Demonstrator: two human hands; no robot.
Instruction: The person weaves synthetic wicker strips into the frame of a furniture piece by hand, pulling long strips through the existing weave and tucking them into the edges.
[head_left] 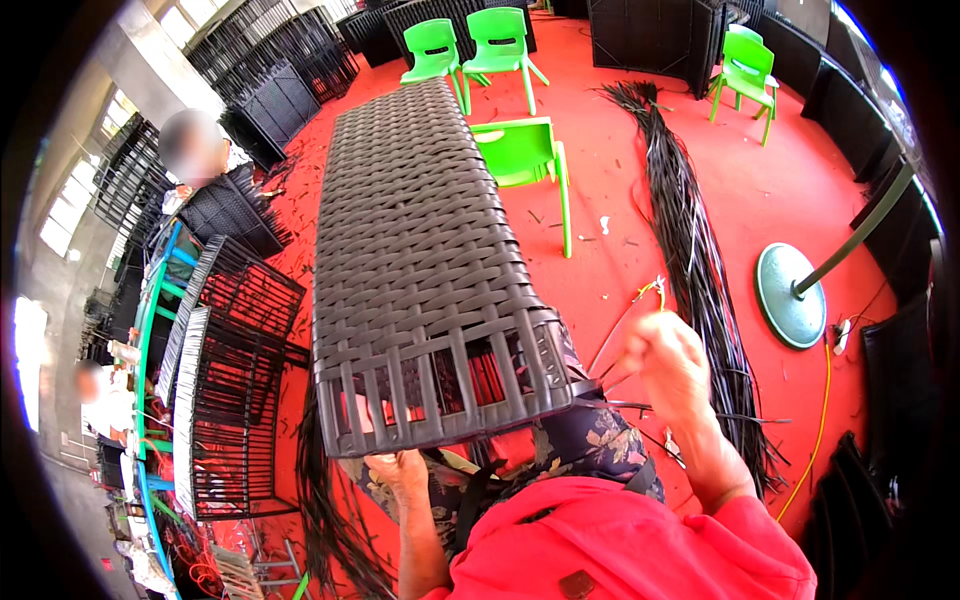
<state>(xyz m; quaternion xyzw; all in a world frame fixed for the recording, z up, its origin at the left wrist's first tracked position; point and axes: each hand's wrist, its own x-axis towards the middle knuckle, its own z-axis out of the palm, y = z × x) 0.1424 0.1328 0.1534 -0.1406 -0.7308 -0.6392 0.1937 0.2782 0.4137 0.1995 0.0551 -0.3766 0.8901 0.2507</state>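
Observation:
A dark woven wicker furniture piece [415, 230] rises in front of my lap, its weave dense except for open slots near me. My left hand [400, 468] is at its near lower edge, fingers curled against the underside and partly hidden. Off the near right corner, my right hand [668, 358] is raised and blurred, fingers closed. A thin dark strip [612, 380] runs from that corner to the right hand. Another black strip [690, 411] sticks out below it.
A long bundle of black strips [685, 230] lies on the red floor [600, 290] at right. Green chairs [515, 150] stand beyond the wicker piece. A round stand base [790, 295] is at far right. Black slatted frames [235, 400] and two people are at left.

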